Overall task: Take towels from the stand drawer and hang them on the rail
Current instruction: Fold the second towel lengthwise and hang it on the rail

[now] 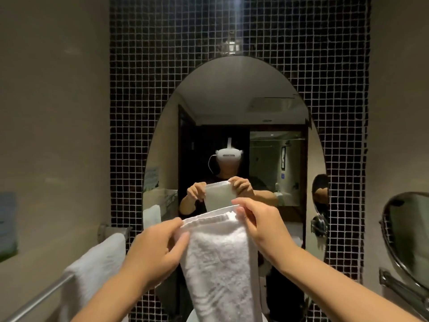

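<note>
I hold a folded white towel (220, 263) up in front of me by its top edge. My left hand (155, 249) pinches the top left corner and my right hand (260, 224) pinches the top right corner. The towel hangs straight down between my forearms and runs out of the bottom of the frame. A metal rail (39, 298) runs along the left wall, with another white towel (92, 270) draped over it near its wall bracket (104, 230). The stand drawer is not in view.
An oval mirror (232, 101) on a dark mosaic tile wall (130, 112) faces me and reflects me holding the towel. A round swivel mirror (408, 235) on a metal arm juts from the right wall. Beige walls close in on both sides.
</note>
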`<state>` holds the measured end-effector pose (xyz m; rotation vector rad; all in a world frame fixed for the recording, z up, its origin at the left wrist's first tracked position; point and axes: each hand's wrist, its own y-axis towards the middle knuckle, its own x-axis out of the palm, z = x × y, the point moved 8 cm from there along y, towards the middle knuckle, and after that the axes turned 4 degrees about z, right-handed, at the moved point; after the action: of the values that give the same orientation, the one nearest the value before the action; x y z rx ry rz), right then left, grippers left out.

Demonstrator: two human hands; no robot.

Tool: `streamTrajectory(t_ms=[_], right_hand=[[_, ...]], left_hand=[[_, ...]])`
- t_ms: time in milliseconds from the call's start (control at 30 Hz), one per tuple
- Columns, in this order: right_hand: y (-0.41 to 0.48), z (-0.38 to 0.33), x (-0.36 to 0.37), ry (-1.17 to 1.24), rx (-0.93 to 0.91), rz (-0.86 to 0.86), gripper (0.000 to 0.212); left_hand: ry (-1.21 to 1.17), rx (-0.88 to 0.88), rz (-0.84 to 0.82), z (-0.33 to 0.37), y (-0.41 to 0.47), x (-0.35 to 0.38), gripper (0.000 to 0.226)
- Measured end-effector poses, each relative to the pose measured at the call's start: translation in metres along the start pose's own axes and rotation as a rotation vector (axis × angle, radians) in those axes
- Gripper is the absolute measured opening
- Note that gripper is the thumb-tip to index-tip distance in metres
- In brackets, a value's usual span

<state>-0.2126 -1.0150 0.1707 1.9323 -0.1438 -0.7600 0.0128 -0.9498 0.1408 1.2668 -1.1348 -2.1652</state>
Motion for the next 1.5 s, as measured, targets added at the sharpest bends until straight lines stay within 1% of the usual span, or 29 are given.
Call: streamTrajectory(t_ms=[100,167,200,267,333,433,500,567,600,633,667,700,767,800,867,900,967,1033,1133,1167,1200,1267,1333,1367,1400,1433,1500], right_hand=[[0.0,-0.02,0.029,-0.013,-0.185,-0.088,0.016],[-0.001,-0.041,0.044,-0.004,-0.291,-0.091,0.009],[-0.001,-0.053,0.053,0.005,-0.331,-0.087,0.011],[-0.001,-0.081,0.068,0.02,-0.394,-0.069,0.019],[-0.001,-0.115,0.079,0.043,-0.482,-0.02,0.022],[0.0,-0.168,0.091,0.1,-0.598,0.084,0.028],[0.001,-0.198,0.105,0.176,-0.563,0.071,0.034],[0.004,-0.224,0.124,0.244,-0.462,0.038,0.036],[0.003,-0.239,0.131,0.332,-0.41,0.015,0.034],[0.001,-0.253,0.137,0.464,-0.366,-0.006,0.032],[-0.003,-0.268,0.139,0.61,-0.325,-0.027,0.028],[-0.007,-0.283,0.144,0.73,-0.284,-0.046,0.025],[-0.017,-0.31,0.156,0.861,-0.2,-0.099,0.022],[-0.023,-0.323,0.166,0.92,-0.152,-0.155,0.021],[-0.034,-0.344,0.19,1.029,-0.045,-0.28,0.02],[-0.038,-0.35,0.198,1.035,-0.009,-0.305,0.02],[-0.04,-0.357,0.205,1.014,0.031,-0.287,0.019],[-0.038,-0.355,0.202,1.026,0.057,-0.255,0.016],[-0.033,-0.349,0.198,1.023,0.034,-0.245,0.011],[-0.032,-0.347,0.199,1.016,0.015,-0.262,0.01],[-0.031,-0.345,0.201,1.023,-0.011,-0.291,0.011],[-0.031,-0.344,0.203,1.035,-0.084,-0.35,0.023],[-0.029,-0.341,0.202,0.996,-0.186,-0.379,0.038],[-0.027,-0.34,0.2,0.959,-0.239,-0.394,0.047],[-0.025,-0.34,0.199,0.927,-0.293,-0.415,0.056],[-0.023,-0.339,0.2,0.874,-0.341,-0.448,0.065],[-0.025,-0.34,0.211,0.743,-0.428,-0.569,0.082]], left_hand=[[0.022,-0.109,0.073,-0.01,-0.017,-0.03,0.03],[0.077,-0.153,0.088,-0.013,-0.026,-0.056,0.026],[0.143,-0.175,0.1,-0.014,-0.032,-0.074,0.025],[0.278,-0.222,0.128,-0.013,-0.047,-0.11,0.024],[0.397,-0.287,0.136,-0.011,-0.065,-0.146,0.03],[0.537,-0.36,0.085,-0.008,-0.089,-0.192,0.033],[0.653,-0.426,0.048,-0.003,-0.105,-0.229,0.031],[0.816,-0.512,0.0,0.0,-0.123,-0.267,0.03],[0.878,-0.572,0.005,0.002,-0.134,-0.286,0.025],[0.862,-0.63,0.044,0.003,-0.144,-0.302,0.022],[0.735,-0.705,0.129,0.002,-0.155,-0.316,0.021],[0.527,-0.799,0.243,-0.001,-0.167,-0.327,0.023],[0.148,-0.981,0.446,-0.011,-0.194,-0.337,0.034],[0.062,-1.02,0.497,-0.011,-0.206,-0.34,0.036],[0.031,-1.013,0.558,-0.011,-0.223,-0.347,0.037],[0.022,-0.998,0.593,-0.011,-0.229,-0.35,0.036],[0.055,-1.009,0.632,-0.011,-0.239,-0.356,0.031],[0.216,-0.998,0.592,-0.006,-0.237,-0.358,0.02],[0.49,-0.896,0.472,0.004,-0.216,-0.354,0.016],[0.529,-0.854,0.44,0.007,-0.208,-0.348,0.016],[0.56,-0.822,0.415,0.01,-0.2,-0.34,0.022],[0.731,-0.747,0.333,0.017,-0.184,-0.322,0.043],[0.95,-0.701,0.164,0.014,-0.171,-0.301,0.068],[1.013,-0.72,0.081,0.008,-0.168,-0.292,0.078],[1.056,-0.767,0.015,0.001,-0.168,-0.286,0.084],[1.112,-0.807,-0.017,-0.006,-0.168,-0.282,0.084],[1.284,-0.842,-0.034,-0.014,-0.165,-0.277,0.08]])
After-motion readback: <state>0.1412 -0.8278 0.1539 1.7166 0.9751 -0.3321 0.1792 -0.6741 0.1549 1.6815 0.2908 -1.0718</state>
